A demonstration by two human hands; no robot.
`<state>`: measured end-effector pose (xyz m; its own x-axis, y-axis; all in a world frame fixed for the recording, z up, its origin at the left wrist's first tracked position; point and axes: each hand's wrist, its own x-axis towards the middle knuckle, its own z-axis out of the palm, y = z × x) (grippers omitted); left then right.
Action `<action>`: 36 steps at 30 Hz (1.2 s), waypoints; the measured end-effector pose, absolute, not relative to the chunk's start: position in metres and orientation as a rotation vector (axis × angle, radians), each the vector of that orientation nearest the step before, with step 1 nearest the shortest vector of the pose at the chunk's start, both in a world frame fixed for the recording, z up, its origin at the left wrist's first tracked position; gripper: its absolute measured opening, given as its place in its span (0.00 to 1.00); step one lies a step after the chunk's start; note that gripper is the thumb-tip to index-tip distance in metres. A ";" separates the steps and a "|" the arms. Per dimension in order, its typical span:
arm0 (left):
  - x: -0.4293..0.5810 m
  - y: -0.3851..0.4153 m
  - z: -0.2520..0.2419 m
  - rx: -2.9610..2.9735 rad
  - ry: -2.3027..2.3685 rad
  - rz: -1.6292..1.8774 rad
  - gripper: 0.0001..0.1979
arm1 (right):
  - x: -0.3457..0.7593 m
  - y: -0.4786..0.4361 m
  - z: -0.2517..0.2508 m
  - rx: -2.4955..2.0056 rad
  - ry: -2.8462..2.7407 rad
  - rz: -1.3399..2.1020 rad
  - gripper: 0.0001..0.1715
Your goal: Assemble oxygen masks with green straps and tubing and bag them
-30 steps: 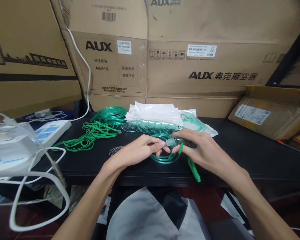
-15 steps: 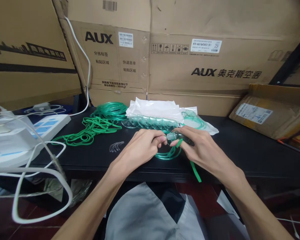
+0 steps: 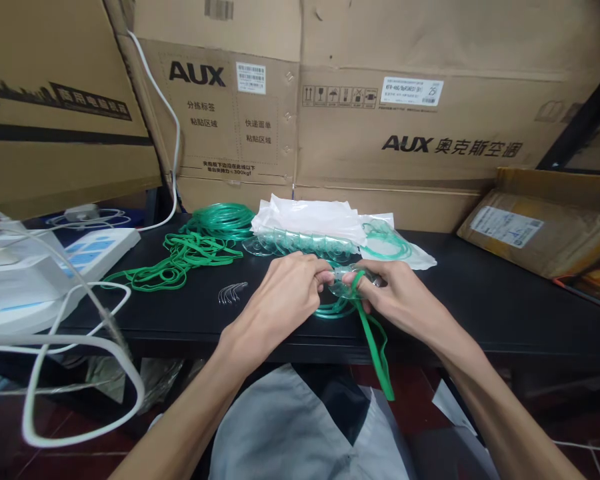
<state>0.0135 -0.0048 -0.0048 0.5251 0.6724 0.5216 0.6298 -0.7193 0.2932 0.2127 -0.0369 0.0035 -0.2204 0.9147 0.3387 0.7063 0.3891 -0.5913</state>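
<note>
My left hand (image 3: 290, 290) and my right hand (image 3: 397, 300) meet over the black table (image 3: 480, 300), both closed on a small clear plastic mask piece (image 3: 343, 279). A green elastic strap (image 3: 375, 347) loops from my right fingers and hangs past the table's front edge. A coil of green tubing (image 3: 333, 308) lies under my hands. Behind them sits a row of clear masks (image 3: 300, 243) beneath white plastic bags (image 3: 310, 217).
A pile of green straps (image 3: 180, 263) and a tubing coil (image 3: 223, 220) lie at left. Small metal clips (image 3: 231, 292) rest near my left hand. White power strips and cables (image 3: 55, 267) crowd the left edge. Cardboard boxes (image 3: 380, 100) wall the back; a padded parcel (image 3: 545, 223) lies at right.
My hands have drawn closer together on the mask piece. The green strap has moved up over my right fingers and now hangs in a longer loop.
</note>
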 end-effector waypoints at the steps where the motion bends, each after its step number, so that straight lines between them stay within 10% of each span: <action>1: 0.014 -0.004 -0.005 2.691 1.140 0.964 0.12 | 0.214 -0.036 0.003 -1.396 -1.989 0.470 0.16; 17: 0.015 0.001 -0.010 2.835 1.116 0.931 0.14 | 0.217 -0.029 -0.003 -1.282 -1.760 0.921 0.27; 36: -0.024 -0.004 -0.001 2.555 1.137 0.574 0.13 | 0.281 -0.037 -0.007 -1.297 -1.576 0.596 0.32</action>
<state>-0.0236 -0.0043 -0.0013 0.6100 0.7553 0.2395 0.6415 -0.6482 0.4104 0.2807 -0.0366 -0.0068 0.0404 0.9289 0.3681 0.4525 0.3114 -0.8356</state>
